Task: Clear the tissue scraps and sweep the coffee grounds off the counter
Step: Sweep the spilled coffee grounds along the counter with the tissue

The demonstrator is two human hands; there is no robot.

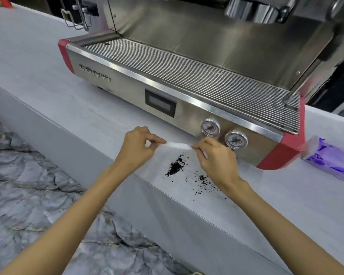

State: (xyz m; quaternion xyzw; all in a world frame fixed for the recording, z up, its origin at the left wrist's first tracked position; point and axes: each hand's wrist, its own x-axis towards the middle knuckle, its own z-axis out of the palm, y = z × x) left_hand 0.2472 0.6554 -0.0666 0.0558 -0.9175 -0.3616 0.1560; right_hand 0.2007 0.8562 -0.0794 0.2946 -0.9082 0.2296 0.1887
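Left hand (137, 146) and right hand (216, 157) each pinch one end of tissue (178, 144), stretched taut just above counter (72, 108), beyond grounds (175, 166). Advice: keep tissue low, drag toward edge, gather both piles. Espresso machine (187, 86) close behind limits room; purple pack (332, 157) lies far right

Counted at this moment:
- hands: two, left hand (138, 146) and right hand (216, 160)
- tissue strip (178, 145): one, stretched between both hands
- coffee grounds patches: two, denser patch (176, 165) and scattered patch (204, 182)
- espresso machine (187, 80): one
- round gauges: two, (210, 127) and (236, 139)
- small display (160, 103): one
- purple packet (333, 158): one
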